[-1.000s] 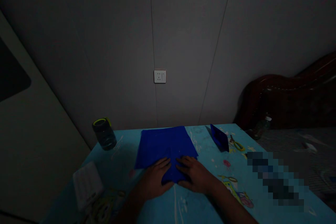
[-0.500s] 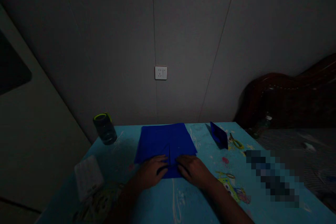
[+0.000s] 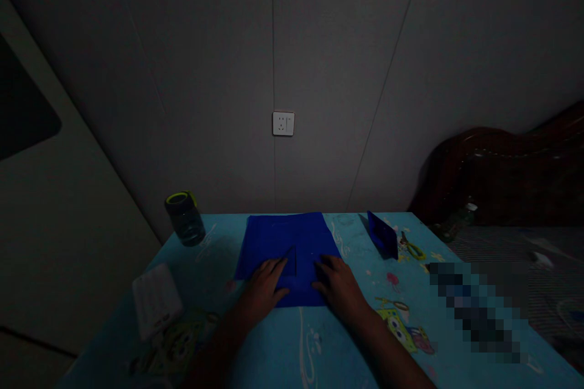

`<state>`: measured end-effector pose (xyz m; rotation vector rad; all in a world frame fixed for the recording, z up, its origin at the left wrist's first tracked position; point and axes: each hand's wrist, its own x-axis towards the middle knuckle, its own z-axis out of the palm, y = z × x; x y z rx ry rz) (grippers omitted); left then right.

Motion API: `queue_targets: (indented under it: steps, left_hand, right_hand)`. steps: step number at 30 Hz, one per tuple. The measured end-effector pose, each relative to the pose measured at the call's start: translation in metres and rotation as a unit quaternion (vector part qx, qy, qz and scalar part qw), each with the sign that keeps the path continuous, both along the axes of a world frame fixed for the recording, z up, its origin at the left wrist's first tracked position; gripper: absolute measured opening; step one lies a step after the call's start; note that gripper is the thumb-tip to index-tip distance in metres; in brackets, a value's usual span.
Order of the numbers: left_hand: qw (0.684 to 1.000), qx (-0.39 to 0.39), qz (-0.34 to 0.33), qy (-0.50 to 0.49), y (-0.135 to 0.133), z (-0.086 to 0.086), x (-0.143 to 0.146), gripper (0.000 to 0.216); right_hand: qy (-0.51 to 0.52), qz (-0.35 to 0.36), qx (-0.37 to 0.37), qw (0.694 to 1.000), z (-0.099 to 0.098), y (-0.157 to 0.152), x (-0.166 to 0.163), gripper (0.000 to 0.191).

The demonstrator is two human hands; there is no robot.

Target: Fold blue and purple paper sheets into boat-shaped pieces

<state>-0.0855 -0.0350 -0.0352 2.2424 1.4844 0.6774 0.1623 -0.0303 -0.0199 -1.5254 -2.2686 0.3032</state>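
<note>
Presently: left hand (image 3: 264, 282) flat, fingers spread, gripping nothing, pressing the dark blue square paper sheet (image 3: 287, 243) | right hand (image 3: 335, 282) likewise flat on it | sheet lies mid-table on light blue cartoon-print tablecloth (image 3: 319, 346) | grey panelled wall (image 3: 342, 61), white socket (image 3: 283, 123); dim room.

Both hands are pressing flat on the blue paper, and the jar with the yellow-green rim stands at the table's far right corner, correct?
Not quite. The head view shows both hands, left hand and right hand, flat on the blue paper, but the jar stands at the table's far left corner.
</note>
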Motion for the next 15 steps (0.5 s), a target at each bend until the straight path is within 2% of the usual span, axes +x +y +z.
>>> queue_targets:
  steps: [4,8,10,11,13,15]
  left_hand:
    - [0.997,-0.031,0.038,-0.060,0.002,0.009,0.001,0.076]
    - [0.980,-0.082,0.048,-0.172,0.004,0.017,-0.001,0.062]
    - [0.971,-0.103,0.076,-0.202,0.006,0.018,-0.004,0.048]
    - [0.963,-0.112,0.113,-0.217,0.008,0.018,-0.005,0.044]
    - [0.945,-0.145,0.161,-0.246,0.011,0.021,-0.006,0.044]
    - [0.927,-0.181,0.160,-0.287,0.014,0.025,-0.005,0.047]
  right_hand:
    - [0.056,0.030,-0.011,0.998,0.001,-0.001,0.012,0.053]
    - [0.174,0.070,-0.063,0.980,0.008,-0.006,0.020,0.035]
    - [0.243,0.086,-0.111,0.960,0.013,-0.009,0.021,0.024]
    - [0.285,0.087,-0.124,0.946,0.016,-0.009,0.021,0.020]
    - [0.389,0.065,-0.130,0.910,0.019,-0.007,0.021,0.018]
    - [0.472,0.022,-0.105,0.875,0.020,-0.004,0.021,0.020]
